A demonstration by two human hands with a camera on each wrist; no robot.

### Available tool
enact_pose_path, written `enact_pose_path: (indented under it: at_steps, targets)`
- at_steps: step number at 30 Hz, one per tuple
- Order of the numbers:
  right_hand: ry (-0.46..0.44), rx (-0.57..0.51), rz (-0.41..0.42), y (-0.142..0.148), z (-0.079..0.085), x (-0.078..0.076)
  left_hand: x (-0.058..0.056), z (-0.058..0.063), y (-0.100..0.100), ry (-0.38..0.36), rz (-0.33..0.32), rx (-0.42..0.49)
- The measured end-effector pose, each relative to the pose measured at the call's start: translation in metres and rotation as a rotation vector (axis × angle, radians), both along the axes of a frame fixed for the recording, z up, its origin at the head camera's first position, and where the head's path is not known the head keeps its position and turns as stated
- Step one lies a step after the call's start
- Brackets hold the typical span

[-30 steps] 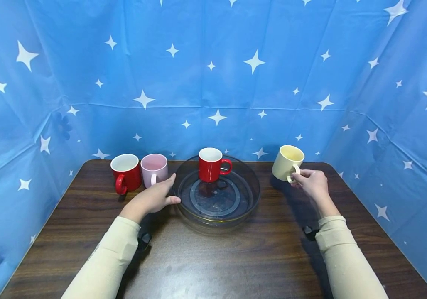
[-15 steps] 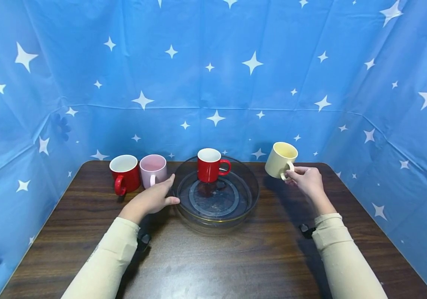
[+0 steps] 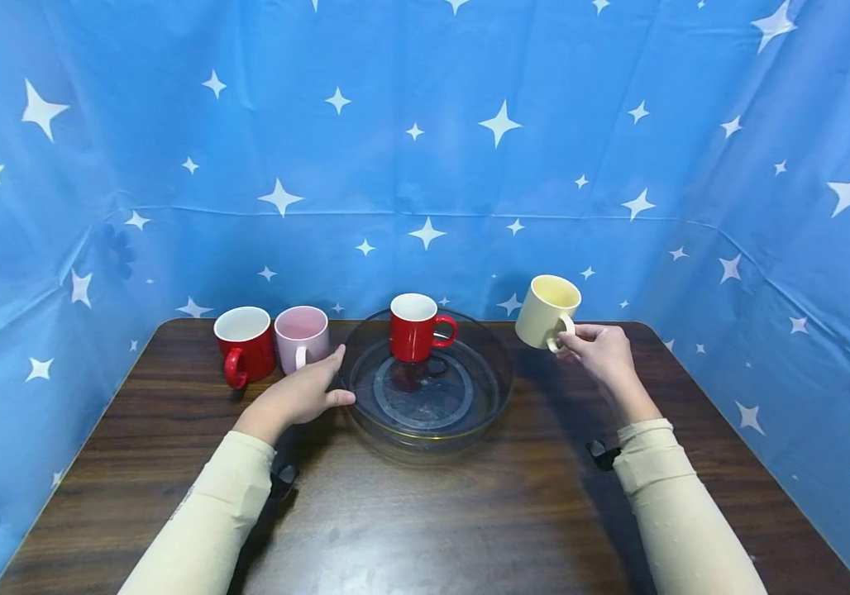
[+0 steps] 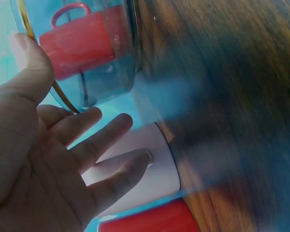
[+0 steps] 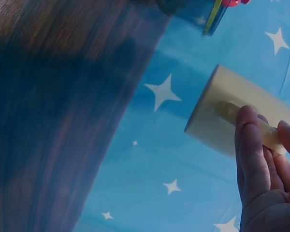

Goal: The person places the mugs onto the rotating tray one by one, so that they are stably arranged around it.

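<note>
My right hand (image 3: pixel 604 355) pinches the handle of a pale yellow mug (image 3: pixel 537 318), which tilts above the back right of the table. The right wrist view shows fingers and thumb on the handle of this mug (image 5: pixel 215 113). My left hand (image 3: pixel 298 397) is at the left side of a clear glass bowl (image 3: pixel 425 436), fingers loosely extended. In the left wrist view, its thumb lies at the rim of the bowl (image 4: pixel 66 100). A red mug (image 3: pixel 410 339) with a white inside stands upright in the bowl, handle to the right.
Left of the bowl stand a pink mug (image 3: pixel 302 330), partly behind the left hand, and another red mug (image 3: pixel 254 351) beside it. The brown wooden table (image 3: pixel 425 529) ends at a blue star-patterned curtain (image 3: pixel 365 149) at the back and sides.
My right hand has carried the yellow mug leftward and slightly up, toward the bowl. The left hand has stayed at the bowl's side.
</note>
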State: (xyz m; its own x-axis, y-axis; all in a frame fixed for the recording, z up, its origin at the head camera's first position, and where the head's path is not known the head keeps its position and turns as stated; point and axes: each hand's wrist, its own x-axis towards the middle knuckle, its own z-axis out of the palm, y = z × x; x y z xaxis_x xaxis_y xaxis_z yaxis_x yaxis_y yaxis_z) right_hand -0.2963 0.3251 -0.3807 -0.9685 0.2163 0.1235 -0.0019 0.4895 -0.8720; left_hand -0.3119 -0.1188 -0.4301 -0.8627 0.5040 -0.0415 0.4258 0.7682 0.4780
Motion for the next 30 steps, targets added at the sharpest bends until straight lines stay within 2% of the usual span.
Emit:
enact_pose_path:
  at_steps: [10, 21, 30]
  targets:
    - [0.011, -0.032, 0.016, -0.014, 0.003, -0.001, -0.002, -0.001, -0.002, -0.002, -0.009, 0.001]
    - [0.014, 0.005, 0.025, -0.024, 0.006, -0.001, -0.001, -0.001, -0.001, -0.024, 0.004, 0.003]
    - [0.012, -0.017, 0.047, -0.033, 0.006, -0.002, -0.002, -0.003, -0.002, -0.026, 0.006, 0.007]
